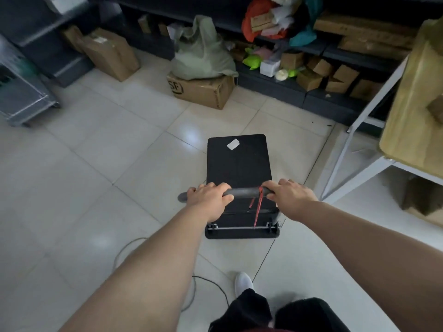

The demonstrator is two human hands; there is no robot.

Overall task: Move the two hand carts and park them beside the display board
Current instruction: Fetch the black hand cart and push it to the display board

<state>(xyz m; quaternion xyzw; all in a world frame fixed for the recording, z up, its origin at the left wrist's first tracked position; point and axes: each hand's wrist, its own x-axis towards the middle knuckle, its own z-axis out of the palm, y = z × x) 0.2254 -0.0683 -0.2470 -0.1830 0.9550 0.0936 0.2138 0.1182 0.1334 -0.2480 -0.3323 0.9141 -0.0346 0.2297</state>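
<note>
A black flat hand cart (238, 164) stands on the white tile floor in front of me, a scrap of white tape on its deck. Its grey padded handle bar (242, 192) runs across at the near end, with a red cord tied around it and hanging down. My left hand (209, 200) is closed over the left part of the bar. My right hand (288, 196) is closed over the right end, beside the red cord. No second cart or display board that I can tell is in view.
A cardboard box (200, 91) with a pale green sack (201, 53) on it sits ahead of the cart. Dark low shelves (311, 97) with boxes run along the back. A white-framed wooden table (412, 92) stands at right. A grey metal unit (21, 97) is at left. Cables (191, 291) lie by my feet.
</note>
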